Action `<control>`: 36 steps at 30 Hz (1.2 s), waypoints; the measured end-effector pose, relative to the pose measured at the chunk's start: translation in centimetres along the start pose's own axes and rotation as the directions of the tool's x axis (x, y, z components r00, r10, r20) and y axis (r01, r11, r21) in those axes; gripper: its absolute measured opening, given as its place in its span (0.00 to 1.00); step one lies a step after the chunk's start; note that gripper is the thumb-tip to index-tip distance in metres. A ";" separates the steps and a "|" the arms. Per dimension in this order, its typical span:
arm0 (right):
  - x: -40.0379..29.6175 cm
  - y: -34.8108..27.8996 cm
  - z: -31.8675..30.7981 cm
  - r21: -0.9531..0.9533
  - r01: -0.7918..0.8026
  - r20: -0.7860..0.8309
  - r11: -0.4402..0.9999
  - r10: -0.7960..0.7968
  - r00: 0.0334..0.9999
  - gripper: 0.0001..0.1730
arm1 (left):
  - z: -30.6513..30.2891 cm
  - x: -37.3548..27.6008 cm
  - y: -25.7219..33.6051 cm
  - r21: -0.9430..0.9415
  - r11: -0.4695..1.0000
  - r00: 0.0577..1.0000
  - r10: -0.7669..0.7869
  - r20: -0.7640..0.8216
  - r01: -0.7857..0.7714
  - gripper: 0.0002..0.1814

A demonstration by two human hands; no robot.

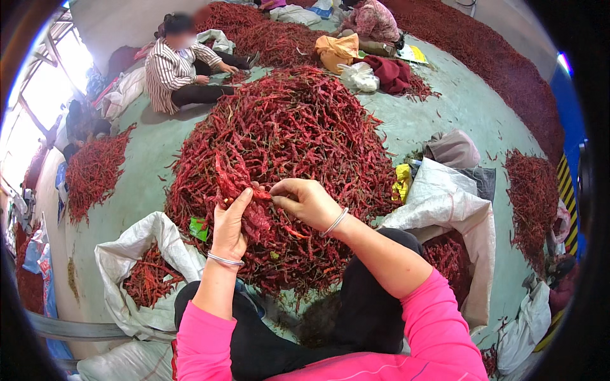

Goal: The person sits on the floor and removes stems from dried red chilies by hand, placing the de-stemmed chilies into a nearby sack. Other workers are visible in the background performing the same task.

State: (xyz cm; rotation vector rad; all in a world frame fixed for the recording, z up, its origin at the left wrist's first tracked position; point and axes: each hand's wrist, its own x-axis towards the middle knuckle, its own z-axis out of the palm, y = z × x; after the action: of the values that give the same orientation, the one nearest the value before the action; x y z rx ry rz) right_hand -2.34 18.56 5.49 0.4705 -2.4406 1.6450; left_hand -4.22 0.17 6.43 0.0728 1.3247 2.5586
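A large heap of dried red chili peppers point(295, 124), many with stems, lies on the floor in front of my legs. Over its near side, my left hand point(232, 219) is closed around a bunch of dried chilies point(231, 176), thumb on top. My right hand point(305, 200) meets it from the right, thumb and forefinger pinched at the end of one chili of that bunch. Whether a stem is between those fingertips is too small to tell. Each wrist wears a silver bangle.
An open white woven sack point(138, 228) with chilies stands at my left, another white sack point(469, 209) at my right. Beyond the heap sits a person in a striped shirt point(167, 71); another person point(374, 21) sits farther back. A green scrap point(198, 228) lies on the heap's edge.
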 end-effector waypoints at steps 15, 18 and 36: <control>3.1 5.8 3.3 0.184 -0.044 -0.307 0.982 0.100 0.946 0.06 | 4.3 -1.2 1.1 0.611 0.308 0.669 0.508 0.542 -0.729 0.14; 3.8 5.3 1.9 0.108 -0.166 -0.140 0.980 0.181 0.973 0.09 | 1.7 -0.9 0.0 0.549 0.719 0.902 0.383 0.197 -0.425 0.11; 0.7 -2.1 -1.1 0.266 -0.114 0.181 0.957 0.067 0.981 0.10 | 2.1 -0.5 2.4 0.027 0.995 0.995 0.094 0.045 -0.095 0.11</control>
State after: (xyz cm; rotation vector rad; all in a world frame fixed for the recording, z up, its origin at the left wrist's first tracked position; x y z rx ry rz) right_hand -2.34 18.75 7.94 0.5652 -2.3885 2.0784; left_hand -3.92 0.42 9.66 0.2004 1.3741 2.5999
